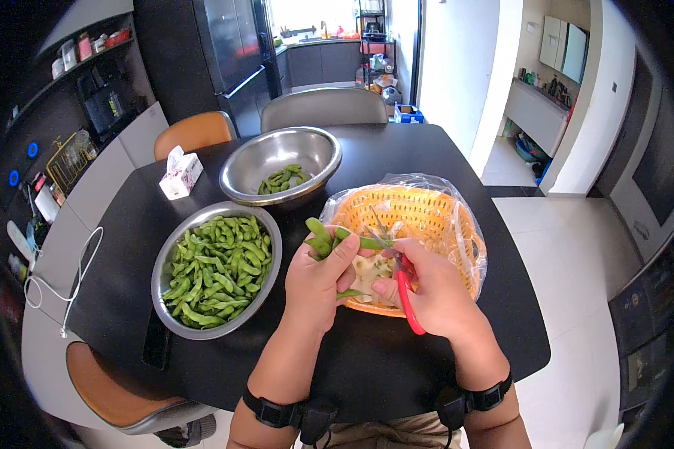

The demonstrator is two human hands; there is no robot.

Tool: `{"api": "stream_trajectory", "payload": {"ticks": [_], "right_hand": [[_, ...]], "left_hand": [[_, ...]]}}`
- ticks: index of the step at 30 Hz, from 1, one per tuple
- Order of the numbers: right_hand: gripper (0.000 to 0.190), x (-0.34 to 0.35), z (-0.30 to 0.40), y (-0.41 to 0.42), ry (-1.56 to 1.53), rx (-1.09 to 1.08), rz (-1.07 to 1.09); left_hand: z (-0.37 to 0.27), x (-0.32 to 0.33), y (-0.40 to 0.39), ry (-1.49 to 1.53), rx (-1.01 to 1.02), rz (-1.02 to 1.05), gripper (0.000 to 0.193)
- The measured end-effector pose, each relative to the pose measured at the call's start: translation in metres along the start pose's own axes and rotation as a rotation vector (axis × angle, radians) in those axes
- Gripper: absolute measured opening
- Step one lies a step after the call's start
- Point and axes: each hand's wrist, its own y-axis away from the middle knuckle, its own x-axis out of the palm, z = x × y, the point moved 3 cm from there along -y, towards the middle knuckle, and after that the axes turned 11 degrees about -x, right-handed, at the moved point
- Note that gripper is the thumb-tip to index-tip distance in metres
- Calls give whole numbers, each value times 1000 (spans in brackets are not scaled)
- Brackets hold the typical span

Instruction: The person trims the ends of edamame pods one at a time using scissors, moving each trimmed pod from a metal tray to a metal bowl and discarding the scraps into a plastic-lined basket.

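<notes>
Several green soybean pods (318, 229) are held in my left hand (326, 275), one reaching out to the right. My right hand (429, 289) grips red-handled scissors (406, 303), whose parted blades meet that pod near its right end. Both hands are over the near side of a yellow plastic basket (365, 307), lined with a clear plastic bag (459, 224) and holding pale scraps. To the left, a steel bowl (160, 306) is heaped with green pods (219, 275). Behind it, a larger steel bowl (238, 163) holds a small pile of pods (282, 178).
A tissue box (181, 177) stands at the left back of the black table (382, 359). A dark flat object (156, 343) lies beside the near bowl. Chairs with orange (194, 133) and grey (324, 106) backs stand behind the table; another orange chair (112, 387) is at the near left.
</notes>
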Motion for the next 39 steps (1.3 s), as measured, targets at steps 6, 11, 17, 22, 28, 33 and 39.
{"api": "stream_trajectory", "payload": {"ticks": [6, 11, 17, 22, 28, 33, 39], "right_hand": [[44, 0, -1, 0, -76, 63, 11], [42, 1, -7, 2, -42, 64, 15], [44, 0, -3, 1, -3, 119, 90], [46, -1, -4, 1, 11, 147, 85], [45, -6, -11, 0, 64, 76, -40], [44, -9, -13, 0, 72, 52, -94], [44, -9, -1, 0, 46, 39, -33]], "left_hand": [[0, 0, 3, 40, -93, 46, 19], [0, -2, 1, 12, -89, 26, 20], [-4, -4, 1, -5, -34, -106, 18], [-4, -11, -2, -60, 16, -140, 19], [-19, -19, -7, -141, 107, -196, 16], [-47, -32, -29, 29, 67, -263, 15], [-85, -80, -84, 65, 132, -535, 14]]}}
